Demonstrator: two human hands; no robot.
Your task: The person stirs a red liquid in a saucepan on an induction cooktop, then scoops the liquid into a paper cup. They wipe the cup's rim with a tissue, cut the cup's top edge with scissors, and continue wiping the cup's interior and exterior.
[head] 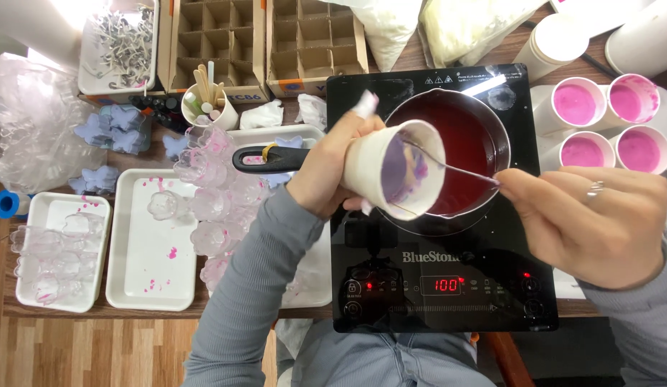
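Head view shows the left hand (326, 168) clasping a paper cup (394, 168) tipped over the saucepan (455, 143) on the stove (441, 287) at the tabletop's front edge, while right-hand fingers (523, 186) pinch a thin stick (448, 166), scraping residue out.

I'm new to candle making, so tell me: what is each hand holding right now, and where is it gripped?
The left hand grips a white paper cup around its side, tipped over the saucepan. The right hand pinches a thin metal rod by its end.

left hand (326, 168) tilts paper cup (394, 168) | right hand (591, 222) holds thin stick (448, 166) inside
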